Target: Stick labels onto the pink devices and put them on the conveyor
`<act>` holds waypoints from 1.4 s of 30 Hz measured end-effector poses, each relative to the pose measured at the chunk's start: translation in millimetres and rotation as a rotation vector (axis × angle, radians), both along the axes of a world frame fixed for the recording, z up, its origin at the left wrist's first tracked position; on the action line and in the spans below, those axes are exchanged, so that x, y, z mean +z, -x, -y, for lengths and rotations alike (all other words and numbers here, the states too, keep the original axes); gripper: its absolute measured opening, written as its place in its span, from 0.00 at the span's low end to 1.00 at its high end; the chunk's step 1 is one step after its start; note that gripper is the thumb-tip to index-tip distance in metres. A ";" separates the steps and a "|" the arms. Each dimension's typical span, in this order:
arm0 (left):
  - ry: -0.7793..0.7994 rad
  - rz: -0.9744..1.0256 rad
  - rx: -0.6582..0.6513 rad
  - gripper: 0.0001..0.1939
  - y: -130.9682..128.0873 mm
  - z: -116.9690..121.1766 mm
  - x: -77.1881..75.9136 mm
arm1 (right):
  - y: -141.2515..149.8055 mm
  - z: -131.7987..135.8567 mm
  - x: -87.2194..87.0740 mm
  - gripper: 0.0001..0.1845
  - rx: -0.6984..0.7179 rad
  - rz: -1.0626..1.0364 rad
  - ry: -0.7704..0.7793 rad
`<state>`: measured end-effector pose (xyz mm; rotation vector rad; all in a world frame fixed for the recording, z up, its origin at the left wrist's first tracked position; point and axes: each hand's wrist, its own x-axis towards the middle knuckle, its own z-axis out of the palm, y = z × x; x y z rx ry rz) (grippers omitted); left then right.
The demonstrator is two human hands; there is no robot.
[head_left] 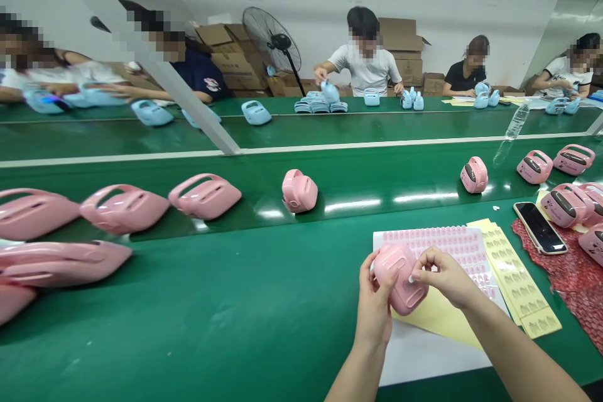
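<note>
In the head view, the left hand (375, 311) grasps a rounded, glossy pink plastic casing (404, 286), which is above a white sheet printed with rows of small pink stickers (438, 240). The right hand (445, 277) has thumb and forefinger pinched together at the casing's face (whatever sits between them is too small to tell). Yellow paper sticker strips (532, 301) lie just beside, on the green tabletop (226, 320).

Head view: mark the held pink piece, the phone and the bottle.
Held pink piece (404, 290), head view: middle of its camera-facing side.
Phone (540, 227), head view: its dark screen.
Bottle (517, 122), head view: its clear side.
</note>
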<state>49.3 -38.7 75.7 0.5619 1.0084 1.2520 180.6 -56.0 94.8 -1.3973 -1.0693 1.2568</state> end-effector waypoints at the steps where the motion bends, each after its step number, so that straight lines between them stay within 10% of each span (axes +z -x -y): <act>1: -0.004 -0.005 0.002 0.33 -0.1 0.0 0.0 | -0.1 -0.3 0.6 0.05 0.006 0.021 -0.008; 19: 0.065 0.009 0.072 0.30 0.0 -1.0 0.7 | 19.1 8.9 -13.1 0.04 -0.199 0.208 -0.406; 28: 0.101 0.133 0.216 0.13 16.2 -10.1 -0.8 | 12.7 7.7 -47.4 0.05 0.072 0.445 0.023; 34: 0.056 0.266 0.052 0.21 27.0 -10.5 -1.3 | 30.5 9.3 -85.5 0.10 0.041 0.686 -0.153; 42: 0.175 0.506 -0.099 0.23 42.4 -11.5 -20.8 | -72.3 -26.4 -68.1 0.13 -0.450 0.766 -0.297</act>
